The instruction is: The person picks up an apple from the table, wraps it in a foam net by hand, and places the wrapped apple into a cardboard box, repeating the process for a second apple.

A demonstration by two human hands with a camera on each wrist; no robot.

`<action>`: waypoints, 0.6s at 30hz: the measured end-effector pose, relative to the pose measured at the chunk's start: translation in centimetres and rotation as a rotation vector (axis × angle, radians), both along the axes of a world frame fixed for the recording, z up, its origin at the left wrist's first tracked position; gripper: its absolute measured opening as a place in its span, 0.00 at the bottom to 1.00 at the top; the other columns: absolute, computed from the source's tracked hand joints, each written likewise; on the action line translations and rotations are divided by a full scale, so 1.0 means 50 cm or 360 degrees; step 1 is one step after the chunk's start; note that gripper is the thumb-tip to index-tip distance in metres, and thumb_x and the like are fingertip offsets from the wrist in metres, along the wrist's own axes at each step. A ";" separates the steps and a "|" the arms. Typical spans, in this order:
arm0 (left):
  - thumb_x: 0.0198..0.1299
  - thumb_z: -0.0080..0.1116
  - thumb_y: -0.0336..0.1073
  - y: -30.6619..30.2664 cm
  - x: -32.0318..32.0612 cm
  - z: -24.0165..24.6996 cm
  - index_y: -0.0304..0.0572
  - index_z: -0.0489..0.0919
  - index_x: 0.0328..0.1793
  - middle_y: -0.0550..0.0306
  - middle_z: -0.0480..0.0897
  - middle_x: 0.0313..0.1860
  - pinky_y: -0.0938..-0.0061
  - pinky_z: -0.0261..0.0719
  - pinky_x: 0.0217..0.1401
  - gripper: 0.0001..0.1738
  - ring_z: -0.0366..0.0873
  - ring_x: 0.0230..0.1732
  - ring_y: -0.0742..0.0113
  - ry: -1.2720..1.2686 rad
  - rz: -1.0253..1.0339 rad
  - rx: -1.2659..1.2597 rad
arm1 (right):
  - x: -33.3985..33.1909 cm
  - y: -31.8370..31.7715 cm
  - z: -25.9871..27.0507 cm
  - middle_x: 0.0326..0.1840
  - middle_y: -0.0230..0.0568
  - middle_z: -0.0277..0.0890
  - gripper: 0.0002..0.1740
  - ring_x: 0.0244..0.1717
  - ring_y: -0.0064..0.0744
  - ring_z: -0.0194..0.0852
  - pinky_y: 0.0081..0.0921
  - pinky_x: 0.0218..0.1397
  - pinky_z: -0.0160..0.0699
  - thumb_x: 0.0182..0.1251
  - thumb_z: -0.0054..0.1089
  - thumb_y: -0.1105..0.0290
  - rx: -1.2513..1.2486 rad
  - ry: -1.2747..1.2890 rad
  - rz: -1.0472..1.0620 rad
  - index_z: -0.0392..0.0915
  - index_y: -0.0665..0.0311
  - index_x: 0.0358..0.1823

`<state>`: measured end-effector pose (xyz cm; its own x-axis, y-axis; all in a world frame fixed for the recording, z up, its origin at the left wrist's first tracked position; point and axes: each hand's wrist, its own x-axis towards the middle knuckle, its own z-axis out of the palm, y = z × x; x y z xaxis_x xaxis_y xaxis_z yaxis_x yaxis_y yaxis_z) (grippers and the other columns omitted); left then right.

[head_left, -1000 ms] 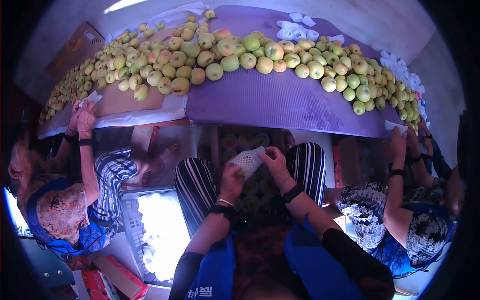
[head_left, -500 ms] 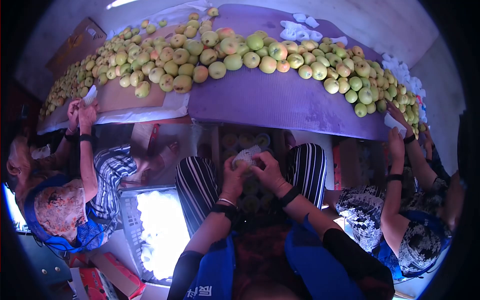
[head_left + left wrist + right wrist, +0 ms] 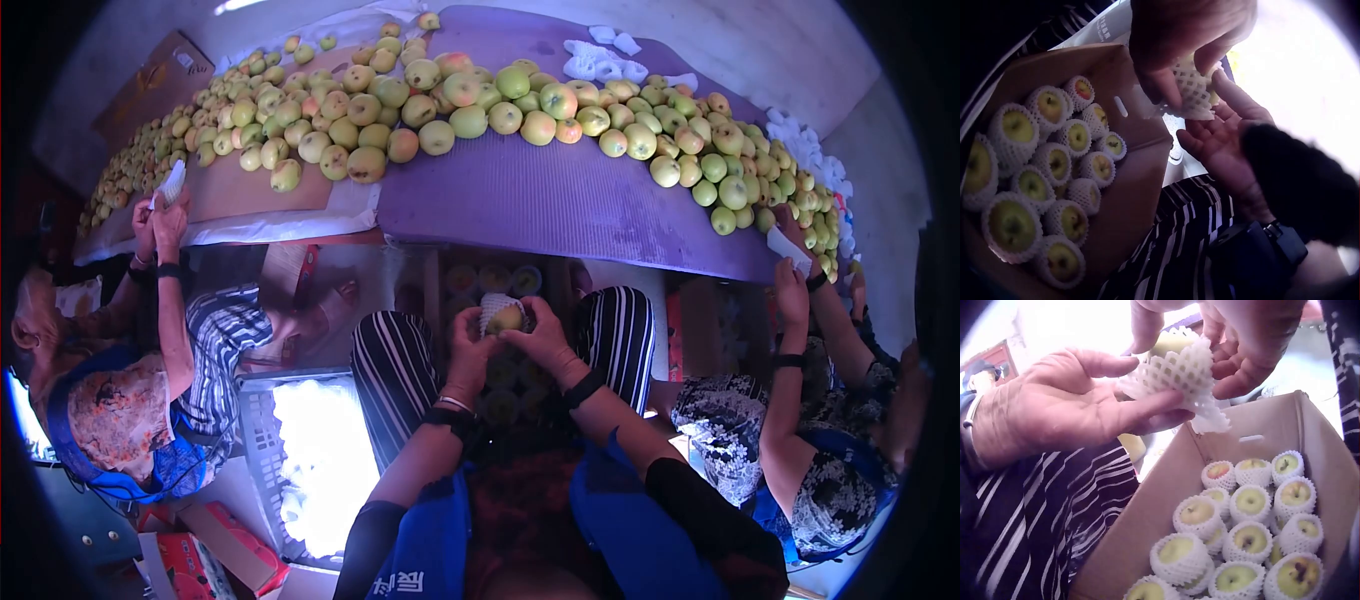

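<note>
A yellow-green apple (image 3: 507,319), partly inside a white foam net sleeve (image 3: 1175,372), is held between both hands over the open carton. My left hand (image 3: 466,348) holds it from the left, thumb on one side and fingers along the net in the right wrist view. From the other side, my right hand (image 3: 545,338) grips the apple and the net with thumb and fingertips. The apple's bare end shows at the sleeve's opening, while loose net hangs past the fruit. Below the hands, the cardboard carton (image 3: 1329,456) contains several apples in foam nets (image 3: 1054,162).
A long heap of apples (image 3: 440,110) lies across the purple-covered table (image 3: 520,200) ahead. On my left stands a grey crate (image 3: 262,450) of white foam nets. People (image 3: 125,420) sit on both sides, handling white nets. Red boxes (image 3: 190,565) lie at lower left.
The netted apple has turned between my hands, its bare end now facing me. My right hand has come in from the net's far end to the apple's side.
</note>
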<state>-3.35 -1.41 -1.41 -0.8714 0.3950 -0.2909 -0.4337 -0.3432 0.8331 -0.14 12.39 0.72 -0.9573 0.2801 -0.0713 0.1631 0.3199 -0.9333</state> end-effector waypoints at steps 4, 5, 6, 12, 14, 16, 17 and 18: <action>0.50 0.47 0.19 -0.001 -0.001 0.007 0.43 0.56 0.57 0.48 0.69 0.49 0.70 0.77 0.45 0.27 0.71 0.48 0.63 -0.0086 -0.0026 0.0029 | -0.001 -0.005 -0.009 0.42 0.46 0.69 0.33 0.46 0.34 0.68 0.26 0.50 0.67 0.35 0.69 0.65 0.0254 -0.0079 -0.0099 0.65 0.67 0.46; 0.51 0.45 0.20 -0.001 -0.001 0.008 0.43 0.55 0.58 0.48 0.69 0.49 0.70 0.78 0.45 0.27 0.71 0.48 0.62 -0.0043 -0.0045 -0.0011 | -0.003 -0.004 -0.014 0.42 0.46 0.69 0.33 0.46 0.34 0.68 0.26 0.50 0.67 0.35 0.69 0.65 0.0254 -0.0078 -0.0100 0.65 0.67 0.46; 0.51 0.45 0.20 0.000 -0.001 0.012 0.43 0.55 0.58 0.48 0.69 0.49 0.70 0.78 0.45 0.27 0.71 0.48 0.62 -0.0042 -0.0047 -0.0011 | -0.004 -0.003 -0.015 0.42 0.46 0.69 0.33 0.46 0.34 0.68 0.26 0.50 0.67 0.35 0.68 0.66 0.0207 -0.0112 -0.0116 0.64 0.67 0.46; 0.52 0.41 0.23 -0.004 -0.009 -0.011 0.40 0.55 0.61 0.48 0.68 0.51 0.71 0.77 0.43 0.27 0.72 0.47 0.62 -0.0172 -0.0018 -0.0107 | -0.002 -0.004 -0.005 0.42 0.47 0.69 0.33 0.46 0.36 0.68 0.27 0.50 0.67 0.35 0.67 0.66 0.0176 0.0013 -0.0006 0.65 0.67 0.46; 0.53 0.45 0.25 -0.010 -0.008 -0.015 0.38 0.56 0.60 0.49 0.67 0.52 0.73 0.76 0.43 0.26 0.71 0.47 0.62 -0.0151 -0.0119 0.0101 | 0.000 -0.006 -0.006 0.42 0.47 0.68 0.33 0.46 0.36 0.68 0.27 0.50 0.67 0.35 0.68 0.66 0.0192 0.0019 0.0006 0.65 0.67 0.46; 0.53 0.46 0.26 -0.005 -0.002 0.010 0.38 0.56 0.60 0.49 0.67 0.52 0.72 0.75 0.43 0.27 0.71 0.48 0.62 -0.0154 -0.0117 0.0089 | 0.001 -0.005 -0.013 0.42 0.47 0.69 0.32 0.45 0.37 0.69 0.27 0.49 0.67 0.36 0.68 0.67 0.0397 0.0093 0.0034 0.65 0.66 0.46; 0.52 0.48 0.26 -0.004 0.001 0.019 0.39 0.55 0.60 0.49 0.67 0.51 0.72 0.75 0.44 0.28 0.70 0.48 0.61 -0.0161 -0.0111 0.0077 | 0.003 -0.005 -0.017 0.42 0.47 0.69 0.32 0.45 0.37 0.69 0.27 0.49 0.67 0.36 0.68 0.67 0.0398 0.0093 0.0031 0.65 0.66 0.46; 0.52 0.48 0.26 -0.003 0.001 0.016 0.39 0.55 0.60 0.49 0.67 0.51 0.72 0.75 0.44 0.28 0.70 0.48 0.61 -0.0161 -0.0112 0.0077 | 0.002 -0.007 -0.017 0.42 0.46 0.69 0.30 0.44 0.35 0.69 0.26 0.48 0.68 0.37 0.67 0.69 0.0443 0.0195 0.0138 0.65 0.66 0.46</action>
